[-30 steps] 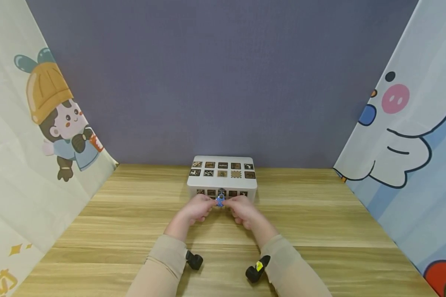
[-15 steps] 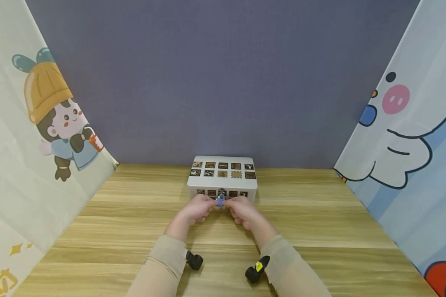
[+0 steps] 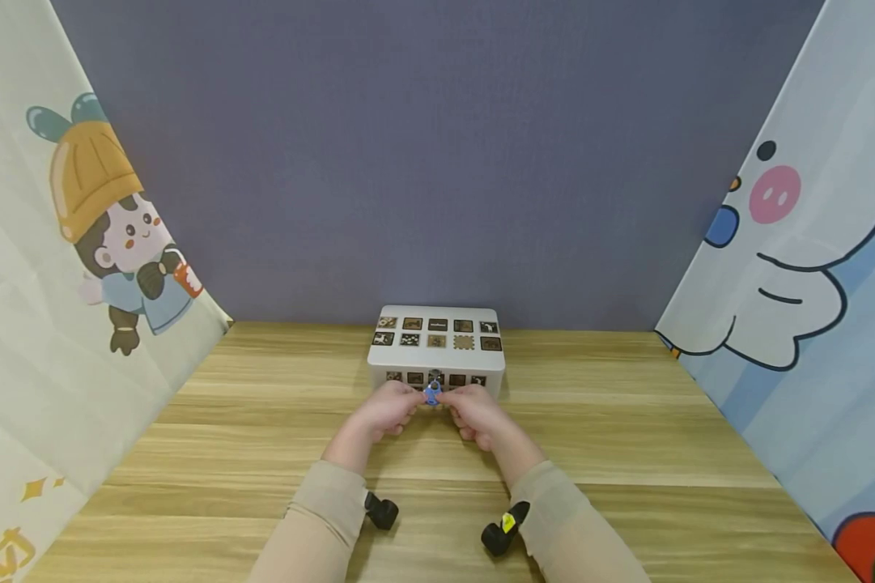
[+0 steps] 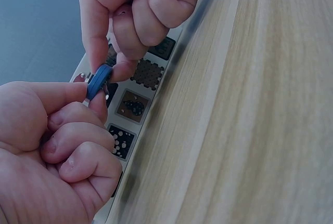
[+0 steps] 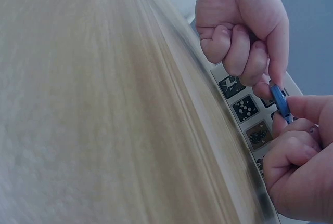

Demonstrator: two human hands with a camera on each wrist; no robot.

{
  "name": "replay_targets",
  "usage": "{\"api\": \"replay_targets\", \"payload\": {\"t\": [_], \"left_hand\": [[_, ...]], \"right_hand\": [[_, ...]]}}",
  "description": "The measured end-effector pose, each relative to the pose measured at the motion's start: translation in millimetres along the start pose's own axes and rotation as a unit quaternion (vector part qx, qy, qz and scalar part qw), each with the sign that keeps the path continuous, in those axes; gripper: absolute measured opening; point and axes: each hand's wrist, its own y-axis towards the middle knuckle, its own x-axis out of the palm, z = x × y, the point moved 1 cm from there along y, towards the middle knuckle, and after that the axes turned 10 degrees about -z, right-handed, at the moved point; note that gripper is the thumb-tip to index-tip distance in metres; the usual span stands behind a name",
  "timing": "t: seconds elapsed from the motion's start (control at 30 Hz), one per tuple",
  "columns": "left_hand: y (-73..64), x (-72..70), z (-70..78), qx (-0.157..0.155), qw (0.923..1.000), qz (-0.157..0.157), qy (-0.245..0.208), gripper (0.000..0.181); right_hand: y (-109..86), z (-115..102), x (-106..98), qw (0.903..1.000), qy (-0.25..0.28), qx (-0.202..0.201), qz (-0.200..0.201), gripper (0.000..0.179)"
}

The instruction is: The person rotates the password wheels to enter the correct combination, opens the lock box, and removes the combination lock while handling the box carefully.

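A small blue padlock [image 3: 433, 394] is at the metal clasp [image 3: 435, 376] on the front of a white box [image 3: 437, 359] printed with dark square pictures. My left hand [image 3: 388, 406] pinches the padlock from the left between thumb and index finger, its other fingers curled in. From the opposite side my right hand [image 3: 478, 412] pinches it the same way. Seen in the left wrist view, the blue padlock body [image 4: 99, 81] is edge-on between both sets of fingertips. The right wrist view also has the padlock [image 5: 280, 101] between the two hands; the fingers cover part of it.
The lidded box stands at the back of a wood-grain table [image 3: 626, 437], close to a grey-blue panel [image 3: 437, 162]. Cartoon-printed sheets [image 3: 14, 340] flank the table. Black wrist devices [image 3: 383, 513] sit at both sleeves.
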Motion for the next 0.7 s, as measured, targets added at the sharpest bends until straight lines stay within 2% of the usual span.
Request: {"api": "replay_targets", "payload": {"t": [0.7], "left_hand": [[-2.1,-1.1,1.1,0.004,1.0,0.001,0.006,0.031]], "right_hand": [[0.0,1.0,-0.7,0.9999,-0.011,0.003,-0.004,0.027]]}}
